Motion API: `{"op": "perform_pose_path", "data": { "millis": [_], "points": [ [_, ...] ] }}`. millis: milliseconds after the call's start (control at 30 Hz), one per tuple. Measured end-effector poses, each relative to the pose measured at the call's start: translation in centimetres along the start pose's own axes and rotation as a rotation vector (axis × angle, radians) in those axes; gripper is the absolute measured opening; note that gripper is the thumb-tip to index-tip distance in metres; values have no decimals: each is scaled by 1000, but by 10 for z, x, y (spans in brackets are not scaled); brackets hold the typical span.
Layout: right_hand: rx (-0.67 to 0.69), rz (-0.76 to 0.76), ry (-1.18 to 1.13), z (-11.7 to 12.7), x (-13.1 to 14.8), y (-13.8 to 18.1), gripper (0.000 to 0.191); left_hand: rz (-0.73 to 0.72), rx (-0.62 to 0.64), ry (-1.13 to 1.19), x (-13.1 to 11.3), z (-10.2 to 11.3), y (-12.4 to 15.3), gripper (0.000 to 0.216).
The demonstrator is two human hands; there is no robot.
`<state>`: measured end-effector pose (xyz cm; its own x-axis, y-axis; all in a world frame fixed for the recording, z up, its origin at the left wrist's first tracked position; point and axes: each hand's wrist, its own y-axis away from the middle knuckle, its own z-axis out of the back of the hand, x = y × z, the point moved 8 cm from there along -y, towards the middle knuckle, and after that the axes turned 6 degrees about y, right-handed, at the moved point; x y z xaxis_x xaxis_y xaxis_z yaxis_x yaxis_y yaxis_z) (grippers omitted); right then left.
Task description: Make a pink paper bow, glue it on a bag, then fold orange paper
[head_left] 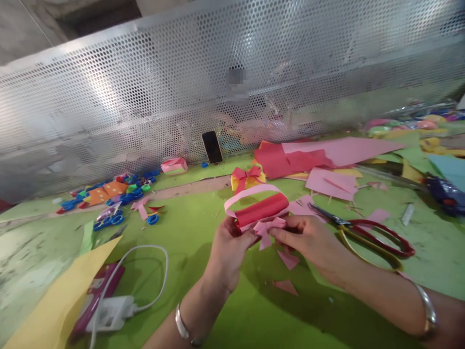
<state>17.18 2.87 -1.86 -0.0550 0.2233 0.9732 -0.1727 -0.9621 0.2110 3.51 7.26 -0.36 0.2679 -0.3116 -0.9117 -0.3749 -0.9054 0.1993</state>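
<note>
Between my two hands is a small red paper basket [262,211] with a pink paper strip arched over it like a handle. A pink paper bow [268,229] lies against its near side. My left hand [228,249] is closed on the basket's left end, thumb by the bow. My right hand [308,240] pinches the bow's right side against the basket; its hidden fingers may also touch the basket. Just beyond stands a yellow paper box with a red bow [248,179]. Scissors [370,235] with red and yellow handles lie beside my right forearm.
Red paper sheets [272,160] and pink scraps lie at the back right. A phone [212,147] leans on the perforated metal panel [174,87]. At left are blue plastic rings [116,218], yellow paper [61,295] and a white charger [112,312] with its cable.
</note>
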Motion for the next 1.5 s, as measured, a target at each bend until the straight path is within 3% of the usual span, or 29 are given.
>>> {"op": "perform_pose_path", "data": {
  "millis": [633, 967, 1233, 1500],
  "points": [
    [-56, -75, -75, 3, 0, 2, 22, 64, 19, 33, 7, -3, 4, 33],
    [-30, -75, -84, -2, 3, 6, 24, 77, 25, 37, 11, -4, 6, 31],
    [-48, -84, -99, -1, 0, 6, 24, 60, 6, 31, 9, -7, 6, 25],
    [-47, -94, -100, -6, -1, 4, 27, -20, 8, -50, 6, -14, 10, 36]
  ]
}}
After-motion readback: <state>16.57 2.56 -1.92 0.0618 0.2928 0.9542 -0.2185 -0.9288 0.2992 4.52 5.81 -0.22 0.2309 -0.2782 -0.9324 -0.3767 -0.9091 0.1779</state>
